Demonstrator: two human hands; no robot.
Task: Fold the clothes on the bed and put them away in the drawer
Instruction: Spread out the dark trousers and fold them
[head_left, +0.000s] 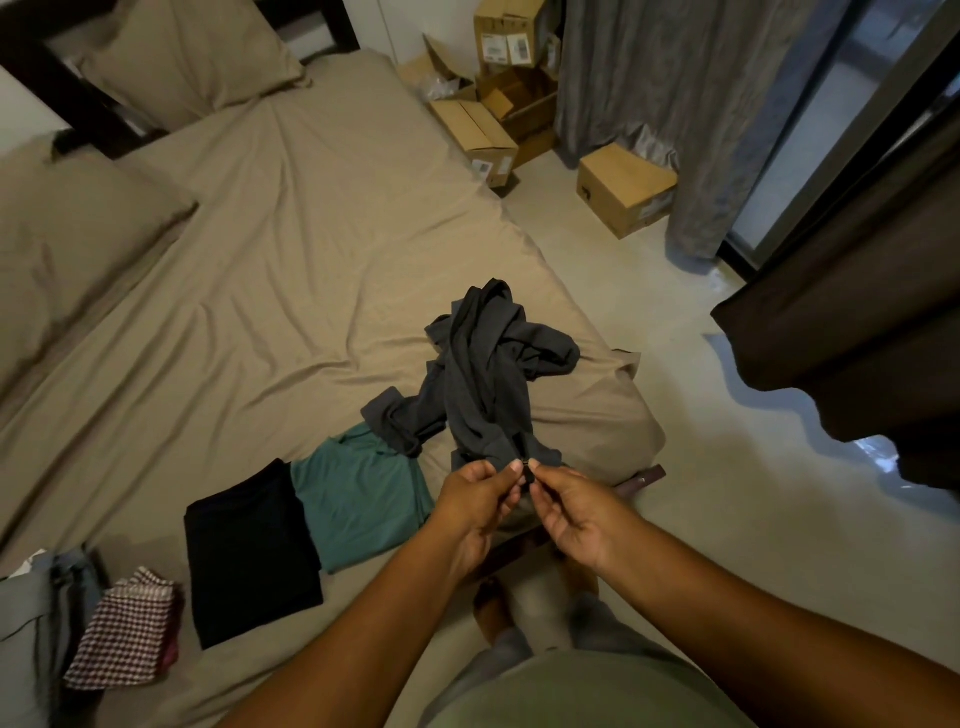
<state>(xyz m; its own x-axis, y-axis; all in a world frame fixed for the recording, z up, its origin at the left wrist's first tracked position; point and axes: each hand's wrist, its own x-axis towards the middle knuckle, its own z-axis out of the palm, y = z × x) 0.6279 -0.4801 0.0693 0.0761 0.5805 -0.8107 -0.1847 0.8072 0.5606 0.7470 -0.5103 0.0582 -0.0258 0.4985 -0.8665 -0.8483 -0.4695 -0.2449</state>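
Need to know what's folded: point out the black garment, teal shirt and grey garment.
black garment (249, 556): head view, centre of folded top face.
teal shirt (358, 499): head view, centre of folded front.
grey garment (483, 384): head view, crumpled middle.

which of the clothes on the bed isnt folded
The dark grey garment, a crumpled heap on the bed, its near edge pinched by the left hand and right hand. The black garment, teal garment and checked cloth lie folded flat.
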